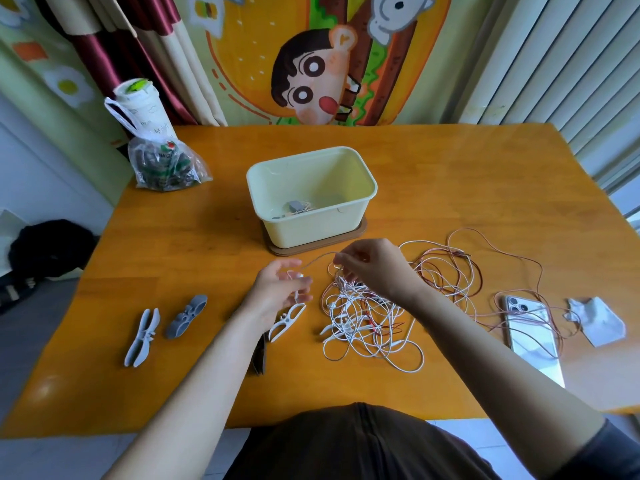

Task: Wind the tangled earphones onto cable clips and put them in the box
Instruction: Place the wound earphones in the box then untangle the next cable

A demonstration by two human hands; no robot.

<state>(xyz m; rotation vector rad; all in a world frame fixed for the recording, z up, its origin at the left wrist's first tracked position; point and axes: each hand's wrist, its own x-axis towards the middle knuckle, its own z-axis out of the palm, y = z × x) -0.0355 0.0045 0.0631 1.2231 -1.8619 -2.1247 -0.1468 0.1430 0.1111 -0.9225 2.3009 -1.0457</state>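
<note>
The earphones (363, 320) lie in a messy pile on the bench (450, 174), near the box (311, 230). The right hand (375, 268) has a narrow grip, pinching one white cord (317, 259) up, I think to pull it free. The left hand (282, 289) curls round that cord's end, over a white clip (287, 322). Writing on the bag (162, 168) is too small to read.

Inside the box (304, 230) we make out grey pieces (295, 206) too small to tell apart. Nearer us than the box, a dark clip (260, 355) lies mostly hidden under the left forearm (221, 362). The left hand (277, 292), just in front of the box, is blurred at the fingertips (293, 263); whether it grips the white cable (317, 258) we cannot tell.
</note>
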